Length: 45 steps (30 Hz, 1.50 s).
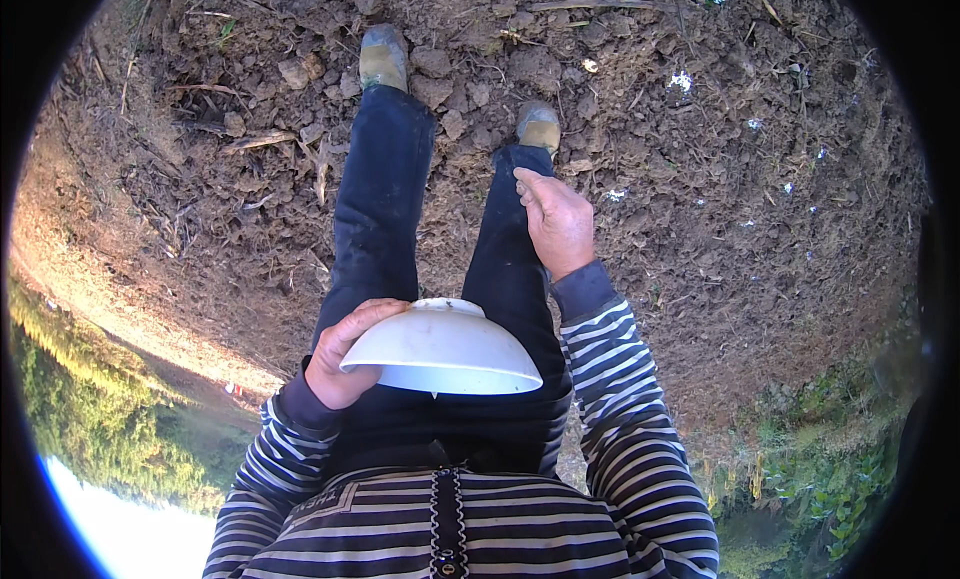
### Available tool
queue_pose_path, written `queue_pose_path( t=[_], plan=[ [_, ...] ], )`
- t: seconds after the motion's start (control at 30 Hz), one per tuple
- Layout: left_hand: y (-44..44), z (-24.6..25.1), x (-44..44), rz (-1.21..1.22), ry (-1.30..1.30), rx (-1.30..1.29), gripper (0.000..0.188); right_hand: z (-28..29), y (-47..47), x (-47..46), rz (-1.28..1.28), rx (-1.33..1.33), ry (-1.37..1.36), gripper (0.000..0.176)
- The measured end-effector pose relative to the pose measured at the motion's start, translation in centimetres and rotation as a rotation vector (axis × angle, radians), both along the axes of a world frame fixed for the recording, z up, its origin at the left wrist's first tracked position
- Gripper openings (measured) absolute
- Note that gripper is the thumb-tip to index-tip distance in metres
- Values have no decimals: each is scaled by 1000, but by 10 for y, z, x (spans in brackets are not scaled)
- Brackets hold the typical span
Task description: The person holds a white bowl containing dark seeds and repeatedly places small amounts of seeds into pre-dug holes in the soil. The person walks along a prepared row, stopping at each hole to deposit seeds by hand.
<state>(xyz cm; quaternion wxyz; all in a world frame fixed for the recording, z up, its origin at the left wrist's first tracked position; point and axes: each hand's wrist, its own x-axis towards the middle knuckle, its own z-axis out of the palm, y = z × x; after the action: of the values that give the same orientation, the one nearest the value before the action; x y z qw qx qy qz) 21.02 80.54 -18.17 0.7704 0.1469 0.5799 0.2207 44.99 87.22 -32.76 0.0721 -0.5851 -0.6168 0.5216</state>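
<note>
My left hand grips a white bowl by its side, with the fingers near the foot ring and part of the hand at the rim. The bowl is tilted, its mouth turned towards my striped shirt. Only a thin strip of its inner wall shows, so any contents are hidden. Over my lower right trouser leg, apart from the bowl, is my right hand. Its fingers are drawn together, and nothing shows between them.
Loose brown soil with clods and dry stalks lies around my feet. Small white patches dot the ground to the right. My left shoe is farther forward than my right shoe. Green plants grow at the lower right edge.
</note>
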Motion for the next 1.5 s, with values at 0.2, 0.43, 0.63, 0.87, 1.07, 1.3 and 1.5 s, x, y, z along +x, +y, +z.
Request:
queue_pose_path(
  t=[0.2,0.43,0.63,0.87,1.07,1.3,1.5],
  plan=[
    [0,1,-1,-11,-2,-11,62,4,1,4,-21,80,-14,18],
    [-1,3,-3,20,-19,-56,64,3,0,4,10,111,14,17],
    [-2,2,-6,24,-32,-60,66,6,-3,2,-87,64,-4,22],
    [-2,-1,-11,71,-76,-108,69,44,12,6,-231,17,53,25],
    [-7,-5,-13,187,-58,-160,70,84,20,-2,-223,40,70,26],
    [-5,-4,-19,189,-63,-145,69,60,7,-13,-251,3,63,18],
    [-6,-7,-23,189,-43,-151,69,72,14,-16,-339,-78,100,16]
  ],
)
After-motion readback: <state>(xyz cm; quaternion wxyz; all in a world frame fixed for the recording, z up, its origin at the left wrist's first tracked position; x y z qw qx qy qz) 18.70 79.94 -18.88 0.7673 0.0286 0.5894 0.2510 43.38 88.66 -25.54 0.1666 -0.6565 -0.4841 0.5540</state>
